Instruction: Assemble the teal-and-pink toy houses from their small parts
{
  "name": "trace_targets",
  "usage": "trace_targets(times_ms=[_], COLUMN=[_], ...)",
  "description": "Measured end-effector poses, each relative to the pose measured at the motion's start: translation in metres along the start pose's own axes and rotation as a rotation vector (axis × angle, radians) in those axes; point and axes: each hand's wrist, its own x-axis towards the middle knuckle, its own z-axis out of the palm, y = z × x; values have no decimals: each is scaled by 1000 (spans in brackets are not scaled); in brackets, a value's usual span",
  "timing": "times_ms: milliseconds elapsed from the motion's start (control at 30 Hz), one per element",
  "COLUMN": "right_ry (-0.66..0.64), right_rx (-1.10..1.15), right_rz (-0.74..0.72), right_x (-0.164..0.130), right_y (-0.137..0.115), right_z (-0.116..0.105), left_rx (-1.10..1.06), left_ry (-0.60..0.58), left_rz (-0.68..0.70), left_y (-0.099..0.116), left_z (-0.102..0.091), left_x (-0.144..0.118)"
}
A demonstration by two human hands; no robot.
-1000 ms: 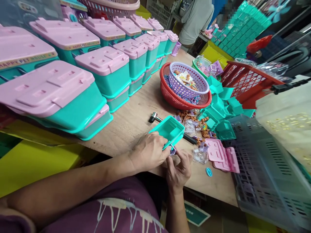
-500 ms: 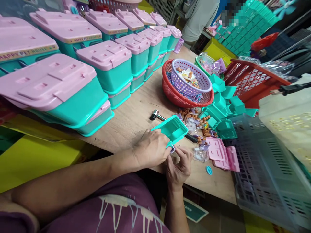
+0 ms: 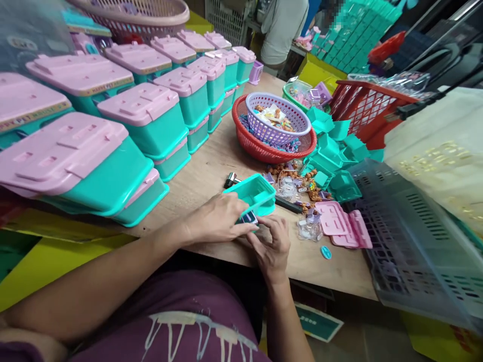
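My left hand (image 3: 217, 219) grips the near end of an open teal plastic box (image 3: 255, 194) that rests on the wooden table (image 3: 206, 178). My right hand (image 3: 270, 246) is just below it, its fingers pinching a small purple and white part (image 3: 249, 218) against the box's near wall. A small hammer (image 3: 231, 180) lies behind the box, its handle running under it. Two pink lids (image 3: 341, 224) and a clear packet (image 3: 309, 229) lie to the right of my right hand.
Rows of stacked teal boxes with pink lids (image 3: 151, 118) fill the left. A purple basket (image 3: 277, 120) sits in a red basket (image 3: 271, 146) with small parts. Loose teal boxes (image 3: 332, 156), a red crate (image 3: 364, 108) and a grey crate (image 3: 411, 236) stand right. Another person (image 3: 281, 27) works beyond.
The teal box has come down from a tilt to lie flatter on the table. My right hand's fingers have shifted to press the small part at its near wall. The view has swung slightly.
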Motion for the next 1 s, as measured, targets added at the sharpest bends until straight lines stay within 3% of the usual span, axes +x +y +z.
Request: trace_targets(times_ms=[200, 367, 500, 633, 700, 800, 900, 1000], right_ry=[93, 152, 100, -20, -146, -362, -425, -439], right_rx=[-32, -41, -41, -108, -166, -220, -224, -171], right_rz=[-10, 10, 10, -143, -227, -269, -252, -261], right_x=[20, 28, 31, 33, 33, 31, 30, 32], right_y=[-13, -18, -18, -8, 0, 11, 18, 20], right_z=[10, 24, 11, -19, -28, -29, -25, -24], left_rx=[-517, -702, -570, -89, 108, 234, 207, 77], left_ry=[-70, -69, -107, -104, -84, -85, 50, 256], left_rz=[-96, -137, -83, 132, 245, 382, 435, 293], left_y=[-17, -28, -27, -18, -15, -15, -19, -27], left_z=[-22, -21, -27, -25, -18, -8, 0, 12], left_x=[4, 4, 1, 2, 4, 4, -3, -13])
